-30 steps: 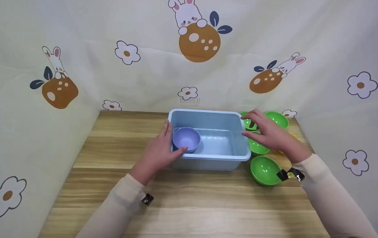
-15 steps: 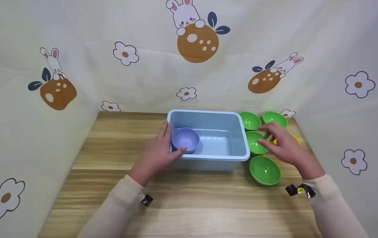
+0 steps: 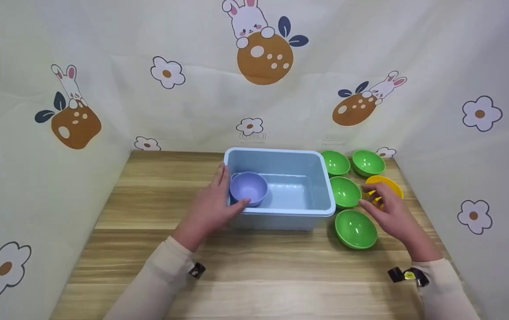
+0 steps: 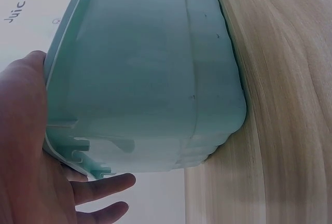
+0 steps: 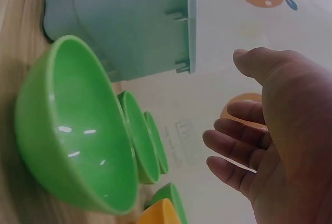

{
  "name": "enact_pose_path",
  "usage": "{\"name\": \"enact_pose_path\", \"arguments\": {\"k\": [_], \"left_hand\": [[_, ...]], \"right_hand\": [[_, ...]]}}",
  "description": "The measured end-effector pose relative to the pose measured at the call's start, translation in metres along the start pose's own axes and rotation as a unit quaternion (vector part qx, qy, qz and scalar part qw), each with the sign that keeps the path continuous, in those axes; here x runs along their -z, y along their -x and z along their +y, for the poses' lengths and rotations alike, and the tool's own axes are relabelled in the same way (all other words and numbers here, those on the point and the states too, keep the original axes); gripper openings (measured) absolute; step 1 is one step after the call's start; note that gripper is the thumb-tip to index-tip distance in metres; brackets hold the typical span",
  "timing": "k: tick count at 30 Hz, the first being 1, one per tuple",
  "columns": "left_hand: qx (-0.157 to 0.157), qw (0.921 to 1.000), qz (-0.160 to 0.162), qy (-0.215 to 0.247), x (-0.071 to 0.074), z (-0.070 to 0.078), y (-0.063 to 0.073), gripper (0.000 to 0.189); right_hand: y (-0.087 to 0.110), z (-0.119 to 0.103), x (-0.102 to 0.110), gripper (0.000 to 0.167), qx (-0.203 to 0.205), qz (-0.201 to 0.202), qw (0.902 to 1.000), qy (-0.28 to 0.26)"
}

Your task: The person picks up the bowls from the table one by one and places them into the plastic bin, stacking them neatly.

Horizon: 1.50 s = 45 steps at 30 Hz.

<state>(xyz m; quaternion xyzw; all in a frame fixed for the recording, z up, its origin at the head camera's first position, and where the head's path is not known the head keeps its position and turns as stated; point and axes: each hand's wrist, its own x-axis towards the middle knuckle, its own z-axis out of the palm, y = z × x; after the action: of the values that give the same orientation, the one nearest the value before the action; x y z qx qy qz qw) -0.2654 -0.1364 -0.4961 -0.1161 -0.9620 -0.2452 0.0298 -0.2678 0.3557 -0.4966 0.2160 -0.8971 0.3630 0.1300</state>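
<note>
A light blue plastic bin (image 3: 281,220) stands on the wooden table. My left hand (image 3: 210,206) grips its near left corner, thumb over the front rim and fingers along the outside of the left wall. The left wrist view shows those fingers under the bin's rim (image 4: 49,79). Inside, at the left end, sits a purple bowl (image 3: 249,189). My right hand (image 3: 390,213) is above the right side of the table with nothing in it, its fingers loosely bent. It partly covers a yellow bowl (image 3: 385,181). A green bowl (image 3: 345,192) lies just left of its fingertips.
More green bowls stand right of the bin: one at the front (image 3: 355,229), one at the back (image 3: 335,163) and one at the far right (image 3: 368,162). A printed cloth (image 3: 201,111) hangs behind and at both sides of the table.
My right hand has moved from the bin's right rim rightward and toward me, over to the yellow bowl. My left hand stays at the bin's corner; the bowls have not moved.
</note>
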Motion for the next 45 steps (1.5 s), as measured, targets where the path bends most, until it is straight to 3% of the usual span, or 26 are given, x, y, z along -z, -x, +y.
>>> {"name": "enact_pose_path", "arguments": {"k": [13, 19, 29, 36, 45], "left_hand": [[-0.007, 1.0, 0.002, 0.006, 0.0, 0.0, -0.001, 0.122], [-0.007, 1.0, 0.002, 0.004, 0.0, -0.001, -0.001, 0.122], [-0.004, 0.9999, -0.002, 0.012, 0.001, -0.001, -0.001, 0.123], [-0.001, 0.9999, -0.005, 0.009, 0.001, 0.0, -0.002, 0.122], [-0.011, 0.9999, 0.003, 0.006, -0.002, -0.003, -0.001, 0.12]], "right_hand": [[0.025, 0.012, -0.016, 0.033, -0.056, 0.031, 0.998, 0.002], [0.037, 0.013, -0.029, 0.042, -0.095, 0.036, 0.9946, 0.019], [0.056, 0.013, -0.046, 0.081, -0.113, -0.011, 0.9931, 0.03], [0.063, 0.008, -0.056, 0.107, -0.115, -0.025, 0.9896, 0.084], [0.073, 0.009, -0.061, 0.119, -0.105, -0.016, 0.9846, 0.139]]}}
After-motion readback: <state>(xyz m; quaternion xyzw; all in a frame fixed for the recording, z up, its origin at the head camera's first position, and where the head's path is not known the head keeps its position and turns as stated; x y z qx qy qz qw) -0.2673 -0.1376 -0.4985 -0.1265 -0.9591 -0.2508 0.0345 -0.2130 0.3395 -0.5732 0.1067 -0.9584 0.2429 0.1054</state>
